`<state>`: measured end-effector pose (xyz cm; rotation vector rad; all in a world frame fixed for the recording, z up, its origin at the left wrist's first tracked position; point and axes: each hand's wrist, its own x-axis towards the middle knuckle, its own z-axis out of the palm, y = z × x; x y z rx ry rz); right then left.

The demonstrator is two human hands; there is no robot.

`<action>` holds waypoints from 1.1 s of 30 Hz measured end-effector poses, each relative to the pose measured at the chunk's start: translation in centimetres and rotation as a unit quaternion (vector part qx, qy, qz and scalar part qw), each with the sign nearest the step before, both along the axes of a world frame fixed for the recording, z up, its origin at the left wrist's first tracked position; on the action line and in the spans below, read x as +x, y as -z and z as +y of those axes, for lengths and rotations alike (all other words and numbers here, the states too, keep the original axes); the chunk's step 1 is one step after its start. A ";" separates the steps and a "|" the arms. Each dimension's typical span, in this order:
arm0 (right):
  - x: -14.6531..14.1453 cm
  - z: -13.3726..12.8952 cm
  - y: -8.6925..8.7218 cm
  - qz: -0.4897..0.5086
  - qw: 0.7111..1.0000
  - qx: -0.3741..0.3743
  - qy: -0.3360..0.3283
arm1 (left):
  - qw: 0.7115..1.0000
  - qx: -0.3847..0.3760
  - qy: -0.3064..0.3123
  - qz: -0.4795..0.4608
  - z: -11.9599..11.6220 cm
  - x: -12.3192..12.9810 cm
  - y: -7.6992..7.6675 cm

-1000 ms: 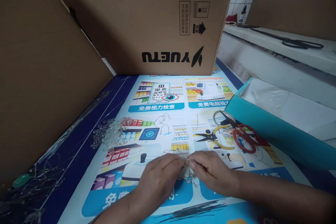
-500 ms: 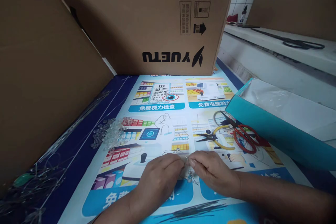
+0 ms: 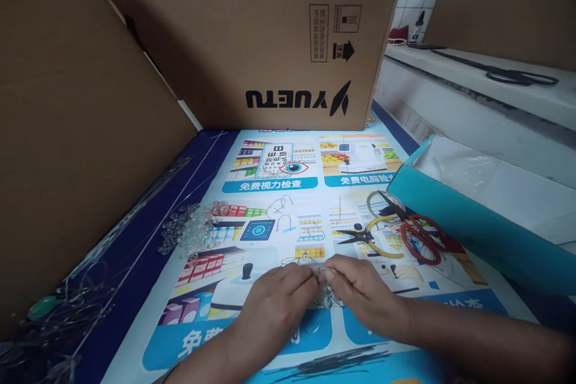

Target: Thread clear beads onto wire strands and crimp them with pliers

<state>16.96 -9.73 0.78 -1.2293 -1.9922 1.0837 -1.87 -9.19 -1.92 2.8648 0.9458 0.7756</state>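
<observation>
My left hand (image 3: pixel 281 300) and my right hand (image 3: pixel 362 291) meet low in the middle of the view, fingertips almost touching. Both pinch a thin wire strung with clear beads (image 3: pixel 328 299). A few beads hang below the fingertips, and one clear bead (image 3: pixel 305 257) shows just above my left fingers. The exact spot where the wire is gripped is hidden by the fingers. To the left lies a pile of clear beads (image 3: pixel 191 231). Beyond my right hand rest yellow-handled scissors (image 3: pixel 380 240) and red-handled scissors (image 3: pixel 423 237).
Dark cut wires (image 3: pixel 330 362) lie near the front edge. A teal box (image 3: pixel 468 216) with a white inside stands at right. Cardboard panels (image 3: pixel 279 30) rise behind and at left. Tangled wire with a green piece (image 3: pixel 44 308) sits at lower left; black scissors (image 3: pixel 517 76) rest on a ledge.
The beads hanging below the fingers have shifted slightly to the right and up. Both hands keep their pinch in nearly the same place.
</observation>
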 end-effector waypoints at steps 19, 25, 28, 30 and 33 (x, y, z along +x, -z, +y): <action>0.5 0.5 -0.4 -0.027 0.999 -0.006 0.029 | 0.997 -0.025 0.004 0.074 0.0 -0.4 -0.3; 0.7 0.8 0.1 0.000 0.998 -0.023 0.054 | 0.999 -0.020 -0.020 0.022 -0.1 -0.8 -0.7; 0.9 0.8 0.3 0.007 0.998 -0.023 0.058 | 0.998 -0.036 -0.040 -0.016 -0.2 -0.9 -1.0; 0.9 0.8 0.4 0.007 0.998 -0.020 0.057 | 0.997 -0.049 -0.046 -0.033 -0.1 -1.0 -1.1; 0.9 0.7 0.5 -0.004 0.998 -0.019 0.060 | 0.996 -0.067 -0.044 -0.050 -0.1 -1.1 -1.0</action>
